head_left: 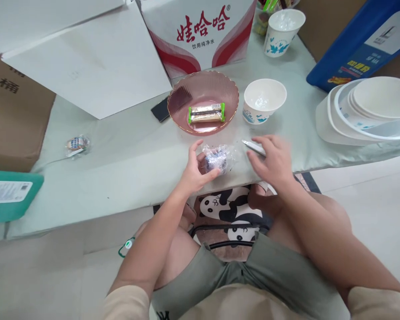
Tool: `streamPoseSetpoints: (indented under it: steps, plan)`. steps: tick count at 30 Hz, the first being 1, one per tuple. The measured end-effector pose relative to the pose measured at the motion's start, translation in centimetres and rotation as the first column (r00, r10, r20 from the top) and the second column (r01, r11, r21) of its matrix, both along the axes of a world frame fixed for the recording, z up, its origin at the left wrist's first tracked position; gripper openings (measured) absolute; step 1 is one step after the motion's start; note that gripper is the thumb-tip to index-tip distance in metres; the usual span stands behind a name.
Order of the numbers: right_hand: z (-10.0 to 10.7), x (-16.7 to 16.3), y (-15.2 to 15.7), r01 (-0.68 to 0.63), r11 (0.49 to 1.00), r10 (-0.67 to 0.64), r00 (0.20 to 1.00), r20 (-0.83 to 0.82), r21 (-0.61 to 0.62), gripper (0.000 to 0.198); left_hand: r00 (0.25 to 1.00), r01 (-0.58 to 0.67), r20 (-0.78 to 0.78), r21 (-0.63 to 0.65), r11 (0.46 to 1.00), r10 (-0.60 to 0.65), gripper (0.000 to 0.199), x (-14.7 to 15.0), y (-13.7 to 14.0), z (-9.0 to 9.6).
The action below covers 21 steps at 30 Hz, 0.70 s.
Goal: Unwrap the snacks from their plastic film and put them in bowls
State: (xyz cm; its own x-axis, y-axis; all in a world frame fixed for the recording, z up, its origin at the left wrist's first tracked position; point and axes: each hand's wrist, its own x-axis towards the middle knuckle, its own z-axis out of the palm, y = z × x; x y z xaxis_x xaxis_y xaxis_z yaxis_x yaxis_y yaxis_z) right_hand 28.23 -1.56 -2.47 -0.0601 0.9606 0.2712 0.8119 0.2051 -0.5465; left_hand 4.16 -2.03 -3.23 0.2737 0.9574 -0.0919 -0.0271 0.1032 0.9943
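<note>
My left hand (195, 171) grips a small snack in a clear crinkled wrapper (217, 159) just above the table's near edge. My right hand (274, 161) hovers to the right of the wrapper with fingers spread, holding nothing; it partly covers a white pen-like object (250, 145) lying on the table. Behind the hands a pink scalloped glass plate (203, 86) holds a wrapped bar with green ends (206, 113). A white paper bowl (264, 100) with blue print stands to the plate's right.
A red-and-white carton (200, 31) and white cardboard sheets (86, 62) stand at the back. A second paper cup (282, 31) sits far right, stacked white plates (370, 109) at right. Another wrapped snack (76, 144) lies at left. A dark phone (160, 109) lies beside the plate.
</note>
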Motion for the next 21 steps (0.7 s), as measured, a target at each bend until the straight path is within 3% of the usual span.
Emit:
streamPoseSetpoints:
  steps: [2,4,8,13,18,21]
  plan:
    - [0.1,-1.7,0.0,-0.241,0.971,0.237,0.942,-0.237,0.013,0.050,0.998,0.063,0.004,0.005,0.998,-0.063,0.105,0.2,0.1,0.0]
    - [0.2,-3.3,0.0,-0.364,0.931,0.345,0.868,-0.357,0.013,0.042,0.996,0.092,0.004,-0.027,0.995,-0.092,0.106,0.2,0.2,0.1]
    - [0.2,-5.1,0.3,-0.308,0.946,0.323,0.841,-0.435,0.107,0.006,0.998,0.045,0.039,-0.162,0.986,-0.039,0.097,-0.2,0.1,0.5]
    - [0.2,-5.4,0.1,-0.285,0.912,0.398,0.792,-0.463,0.295,0.012,0.975,-0.057,0.190,-0.290,0.955,0.115,0.078,-0.5,0.5,1.0]
    - [0.5,-4.4,0.0,-0.305,0.904,0.411,0.811,-0.417,0.299,0.013,0.945,-0.307,0.043,-0.219,0.926,0.324,0.030,-0.8,1.3,0.6]
    - [0.5,-3.7,-0.1,-0.367,0.901,0.433,0.794,-0.427,0.232,0.015,0.919,-0.367,-0.165,-0.023,0.930,0.358,0.025,-1.2,1.4,0.3]
